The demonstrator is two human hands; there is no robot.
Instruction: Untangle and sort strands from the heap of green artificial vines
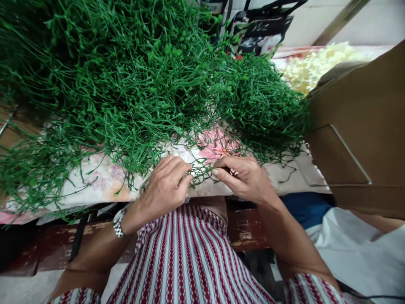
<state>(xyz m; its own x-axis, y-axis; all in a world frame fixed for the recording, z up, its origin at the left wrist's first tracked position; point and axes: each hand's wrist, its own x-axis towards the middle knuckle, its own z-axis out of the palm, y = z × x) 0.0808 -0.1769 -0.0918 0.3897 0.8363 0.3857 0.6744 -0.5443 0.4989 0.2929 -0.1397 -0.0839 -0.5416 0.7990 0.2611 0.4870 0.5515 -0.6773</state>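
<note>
My left hand [164, 185] and my right hand [243, 177] meet just below the middle of the view, each pinching the same thin green stem [201, 172] between thumb and fingertips, so both are closed on it. The stem trails from the big heap of green plastic sprigs [136, 84] piled from 9 to 1 o'clock on the bench [104, 181], which wears a flowered cloth. A metal watch [118, 223] sits on my left wrist. At 3 o'clock stands a brown cardboard box [363, 126], with pale yellow flowers [319, 63] beyond it at 2 o'clock.
</note>
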